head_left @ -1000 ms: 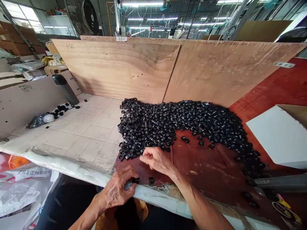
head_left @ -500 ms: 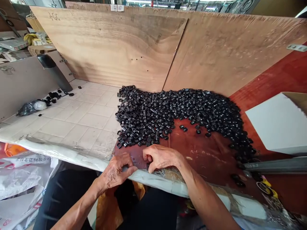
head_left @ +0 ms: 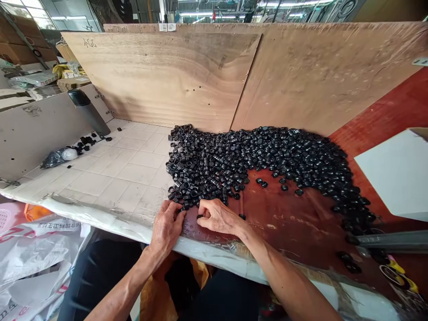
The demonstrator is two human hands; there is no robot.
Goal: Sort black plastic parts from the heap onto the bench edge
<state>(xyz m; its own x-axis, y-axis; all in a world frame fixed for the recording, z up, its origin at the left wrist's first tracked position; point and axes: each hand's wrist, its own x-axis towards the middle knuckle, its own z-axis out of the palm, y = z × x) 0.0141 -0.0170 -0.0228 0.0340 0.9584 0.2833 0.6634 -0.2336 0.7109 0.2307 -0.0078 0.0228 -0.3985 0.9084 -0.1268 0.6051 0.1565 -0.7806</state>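
A large heap of small black plastic caps and rings (head_left: 207,165) spreads over the work surface in front of me. At the heap's near left edge is my left hand (head_left: 167,227), its thumb and fingers closing around a small black ring (head_left: 182,208); the grip is partly hidden by the fingers. Just to the right, my right hand (head_left: 219,217) is closed in a pinch, with a small black cap (head_left: 199,216) showing at its fingertips. One loose cap (head_left: 242,216) lies beyond the right hand on the dark red sheet (head_left: 267,214).
A plywood board (head_left: 160,76) stands behind the heap. On the left, a dark flask (head_left: 90,113) leans near a black plastic bag (head_left: 53,159) and scattered black pieces. A white box (head_left: 394,174), a grey metal bar (head_left: 394,240) and yellow-handled scissors (head_left: 397,267) are at right.
Both hands have moved away from the near edge toward the heap. My left hand has reached its front edge, and a black cap now shows in my right fingertips. The camera view has shifted.
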